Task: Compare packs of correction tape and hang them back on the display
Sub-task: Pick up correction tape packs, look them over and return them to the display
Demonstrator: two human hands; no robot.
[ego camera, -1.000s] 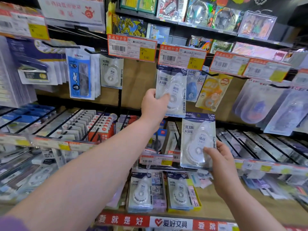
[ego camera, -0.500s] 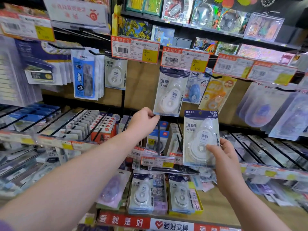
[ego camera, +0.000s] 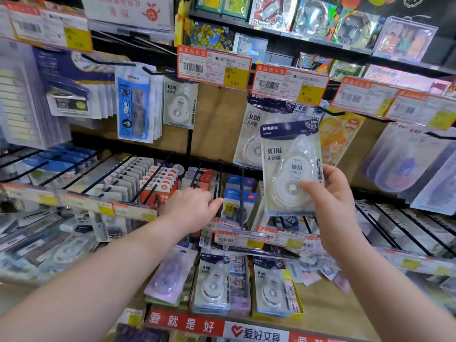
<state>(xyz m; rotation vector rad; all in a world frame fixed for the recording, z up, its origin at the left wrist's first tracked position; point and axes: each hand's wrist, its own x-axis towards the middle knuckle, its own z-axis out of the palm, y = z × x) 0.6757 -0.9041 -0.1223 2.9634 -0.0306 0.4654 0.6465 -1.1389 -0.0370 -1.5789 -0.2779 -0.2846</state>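
Right hand (ego camera: 330, 201) pinches one correction tape pack (ego camera: 291, 166) at its lower right edge, thumb across the clear blister, holding it upright in front of the display. Left hand (ego camera: 191, 208) holds nothing, its fingers loose and stretched toward the middle row of pegs (ego camera: 148, 178). Just behind the held pack, one matching pack (ego camera: 249, 134) hangs on its hook under the right price tag (ego camera: 288, 85). A third white pack (ego camera: 179, 104) hangs farther left, beside the left price tag (ego camera: 213, 67) marked 6.80. On the bottom shelf stand two more, the lower left pack (ego camera: 212, 285) and the lower right pack (ego camera: 271, 290) (five of the white kind in all), with one lilac pack (ego camera: 169, 275) leaning just left of them.
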